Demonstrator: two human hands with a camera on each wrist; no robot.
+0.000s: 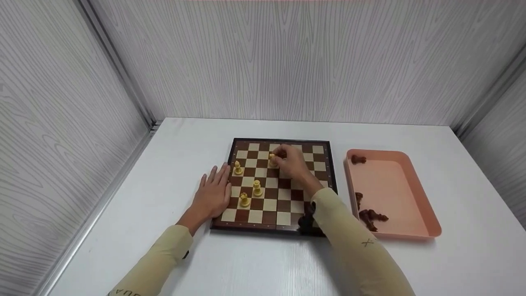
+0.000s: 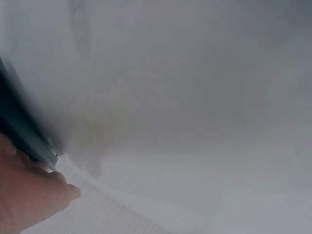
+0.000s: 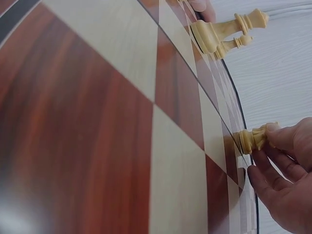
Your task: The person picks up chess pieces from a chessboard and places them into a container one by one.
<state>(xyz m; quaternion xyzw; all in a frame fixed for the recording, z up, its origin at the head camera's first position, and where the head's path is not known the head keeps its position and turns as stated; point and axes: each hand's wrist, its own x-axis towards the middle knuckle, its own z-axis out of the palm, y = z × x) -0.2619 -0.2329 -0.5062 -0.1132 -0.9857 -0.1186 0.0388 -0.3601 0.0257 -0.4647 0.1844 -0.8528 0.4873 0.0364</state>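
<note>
My right hand (image 1: 292, 162) is over the far middle of the chessboard (image 1: 270, 204), thumb and index finger pinching a cream chess knight (image 3: 253, 139) near its top. In the right wrist view the knight's base is right at the board surface. My left hand (image 1: 213, 196) lies with its fingers stretched out along the board's left edge. Close to it on the board stand three other cream chess pieces: one at the left edge (image 1: 238, 168), a taller one (image 1: 257, 188) and a crowned one (image 1: 244, 200). The left wrist view shows only part of the left hand (image 2: 36, 195).
To the right of the board is a pink tray (image 1: 419, 193). Several dark brown chess pieces (image 1: 372, 216) lie on their sides along its left side. White table surface (image 1: 135, 197) surrounds both, with pale wood-grain panels (image 1: 267, 61) at the back and sides.
</note>
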